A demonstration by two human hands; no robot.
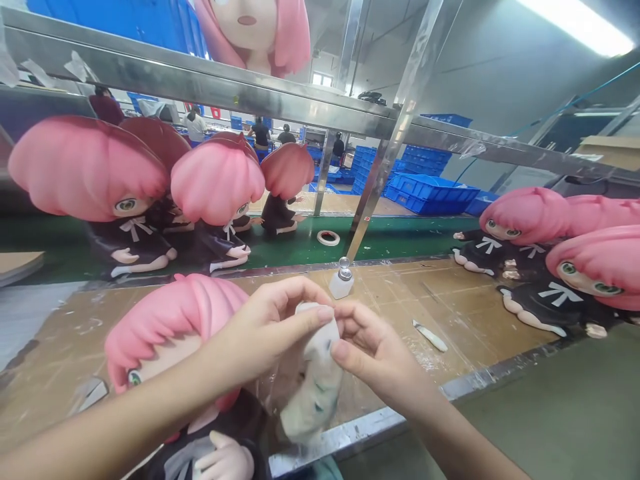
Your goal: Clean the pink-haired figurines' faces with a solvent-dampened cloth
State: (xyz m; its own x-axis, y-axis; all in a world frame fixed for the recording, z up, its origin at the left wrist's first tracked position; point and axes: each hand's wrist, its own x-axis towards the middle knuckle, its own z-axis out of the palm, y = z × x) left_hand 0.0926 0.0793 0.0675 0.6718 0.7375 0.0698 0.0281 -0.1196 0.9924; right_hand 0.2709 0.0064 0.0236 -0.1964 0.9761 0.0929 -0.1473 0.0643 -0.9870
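A white cloth (317,390) with greenish and dark stains hangs down over the front of the workbench. My left hand (295,310) grips its upper end between thumb and fingers. From the other side my right hand (367,343) pinches the same upper end, its fingertips near those of the left. Under my left forearm sits a large pink-haired figure (175,313) in black clothing, partly hidden by the arm. Just beyond my hands a small white pump bottle (341,283) stands upright with its metal lid raised. To the right lies a slim whitish object (431,335), its kind unclear.
Similar figures (220,180) sit at the left on a green conveyor belt (400,237), and more (565,287) at the right. A tape roll (329,237) lies on the belt. Metal posts and a shelf beam (240,87) cross above. Blue crates (433,193) and several people are behind.
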